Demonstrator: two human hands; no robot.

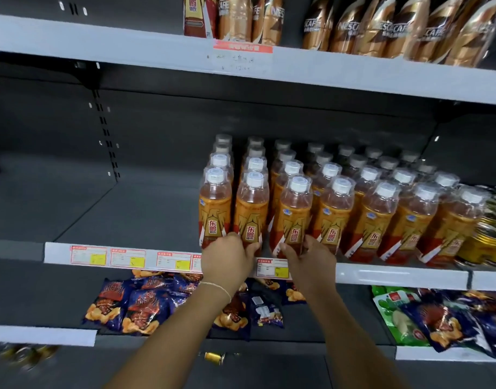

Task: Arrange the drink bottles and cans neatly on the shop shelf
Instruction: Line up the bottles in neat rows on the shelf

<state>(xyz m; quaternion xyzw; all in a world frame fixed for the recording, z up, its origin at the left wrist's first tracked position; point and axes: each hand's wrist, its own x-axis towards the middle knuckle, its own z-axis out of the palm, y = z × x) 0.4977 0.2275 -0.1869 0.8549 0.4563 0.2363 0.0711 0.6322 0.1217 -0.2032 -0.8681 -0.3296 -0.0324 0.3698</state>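
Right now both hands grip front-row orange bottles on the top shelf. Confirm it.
Not the top shelf. The head view shows the left hand and right hand gripping front-row orange bottles on the middle shelf; the top shelf holds coffee bottles.

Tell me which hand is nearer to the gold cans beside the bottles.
Right. The right hand grips the third front bottle, several bottles left of the gold cans; the left hand, on the second front bottle, is farther left.

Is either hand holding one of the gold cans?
No, the left hand and right hand both hold front-row orange drink bottles; the gold cans stand untouched at the far right.
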